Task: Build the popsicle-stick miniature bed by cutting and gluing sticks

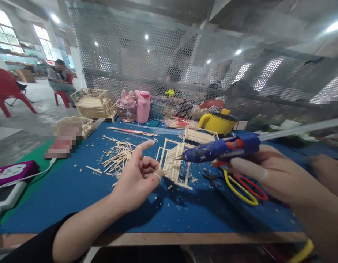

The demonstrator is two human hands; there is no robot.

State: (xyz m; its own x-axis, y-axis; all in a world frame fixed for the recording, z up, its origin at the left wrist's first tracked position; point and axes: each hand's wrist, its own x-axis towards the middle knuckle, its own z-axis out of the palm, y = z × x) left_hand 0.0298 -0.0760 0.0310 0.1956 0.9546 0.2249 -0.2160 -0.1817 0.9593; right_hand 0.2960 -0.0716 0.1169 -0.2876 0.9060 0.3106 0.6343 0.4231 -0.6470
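Note:
My left hand (143, 175) pinches the near left edge of a small frame of wooden sticks (173, 164), its index finger stretched out. The frame is tilted above the blue mat, with upright sticks and a slatted middle. In my right hand (267, 168) is a blue glue gun (221, 148), its tip pointing left at the slats; I cannot tell whether it touches them. A clear glue stick (300, 129) runs out of its back. White coverings sit on some of my fingertips. Beneath the gun lie pliers with yellow and red handles (241, 188).
Loose wooden sticks (119, 157) lie left of my left hand. Finished-looking stick models (93, 104) stand at the back left. Behind are a pink bottle (143, 107), a yellow pot (217, 123) and a perforated metal screen (147, 54). Another person's hand (326, 170) shows at the right.

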